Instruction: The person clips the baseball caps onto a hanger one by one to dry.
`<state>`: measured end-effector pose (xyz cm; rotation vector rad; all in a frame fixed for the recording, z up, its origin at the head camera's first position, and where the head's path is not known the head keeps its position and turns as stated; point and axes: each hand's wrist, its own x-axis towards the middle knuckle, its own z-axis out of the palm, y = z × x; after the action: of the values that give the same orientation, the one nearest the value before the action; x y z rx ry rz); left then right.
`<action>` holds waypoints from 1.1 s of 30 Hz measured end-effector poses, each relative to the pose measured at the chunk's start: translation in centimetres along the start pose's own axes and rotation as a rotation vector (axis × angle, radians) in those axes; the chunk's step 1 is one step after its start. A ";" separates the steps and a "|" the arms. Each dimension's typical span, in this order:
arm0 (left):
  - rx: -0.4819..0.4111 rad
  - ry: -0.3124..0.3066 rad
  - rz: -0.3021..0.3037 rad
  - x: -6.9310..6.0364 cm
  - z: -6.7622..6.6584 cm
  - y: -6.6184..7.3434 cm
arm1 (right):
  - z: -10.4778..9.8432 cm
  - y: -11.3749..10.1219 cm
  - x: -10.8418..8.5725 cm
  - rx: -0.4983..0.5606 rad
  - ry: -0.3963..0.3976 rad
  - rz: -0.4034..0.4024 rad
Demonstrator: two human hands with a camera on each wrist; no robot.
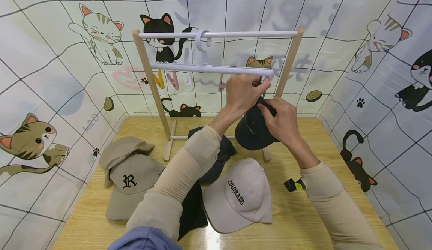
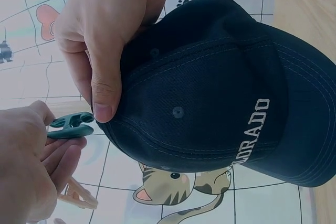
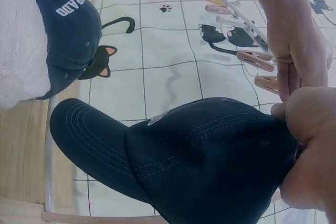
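Note:
My right hand (image 1: 282, 122) pinches a dark navy cap (image 1: 254, 128) by its crown, so the cap hangs with its brim downward below the right end of a white clip hanger (image 1: 216, 69). White lettering shows on the cap front in the left wrist view. Close beside it, my left hand (image 1: 243, 94) holds a green clip (image 2: 79, 130) between thumb and fingers. The clip's tips lie right at the cap's edge; whether they touch the fabric I cannot tell. Other clips on the hanger include a yellow one (image 1: 158, 80) and a pink one (image 1: 173, 80).
The hanger hooks over the top bar of a wooden rack (image 1: 291, 64). On the table (image 1: 293, 220) lie a white COLORADO cap (image 1: 249, 190), beige caps (image 1: 135, 175), another navy cap (image 1: 216, 171), a black cap (image 1: 192, 216) and a small black item (image 1: 290, 185).

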<state>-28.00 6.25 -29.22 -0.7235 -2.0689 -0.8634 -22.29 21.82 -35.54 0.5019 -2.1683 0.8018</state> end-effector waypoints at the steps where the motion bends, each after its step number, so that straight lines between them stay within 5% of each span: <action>1: -0.001 -0.003 -0.003 0.0 0.0 0.0 | 0.0 0.0 0.0 -0.005 0.003 -0.005; 15: -0.008 -0.022 -0.010 -0.1 -0.2 0.1 | -0.1 -0.3 0.3 -0.082 0.056 -0.085; 33: -0.019 -0.050 -0.025 -0.2 -0.1 0.1 | -0.9 -0.4 0.6 -0.182 0.029 -0.147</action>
<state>-27.83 6.19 -29.27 -0.7377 -2.1205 -0.8882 -22.00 22.05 -34.42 0.5446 -2.1253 0.5234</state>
